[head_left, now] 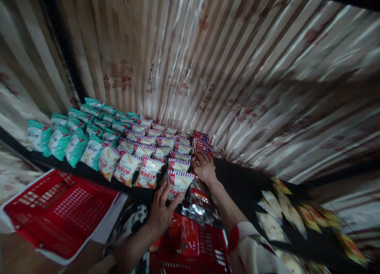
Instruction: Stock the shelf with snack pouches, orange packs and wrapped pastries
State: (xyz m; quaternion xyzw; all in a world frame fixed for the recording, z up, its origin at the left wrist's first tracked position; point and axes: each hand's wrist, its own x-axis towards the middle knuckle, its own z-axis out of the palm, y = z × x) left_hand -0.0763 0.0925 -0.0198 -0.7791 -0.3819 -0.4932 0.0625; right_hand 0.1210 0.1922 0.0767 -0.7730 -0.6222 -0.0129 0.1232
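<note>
My left hand point(160, 211) has its fingers and thumb apart against the lower front of a white snack bag point(180, 180) with a striped red-and-blue top edge. That bag stands at the front right of several rows of like bags. Further back, my right hand point(205, 168) has its fingers curled over a dark red and blue snack packet point(203, 146). A similar red packet point(201, 136) stands behind it. Below my right wrist, shiny dark red packets point(200, 197) lie at the shelf's front edge, partly covered by my forearm.
Teal snack bags point(76, 146) stand in rows at the left of the black shelf point(237, 179). Flat clear and yellow packets point(285, 212) lie at the right. A red basket point(62, 210) is at lower left; another basket point(212, 248) below me holds orange-red packages point(185, 236). Pleated printed sheeting point(184, 60) hangs behind.
</note>
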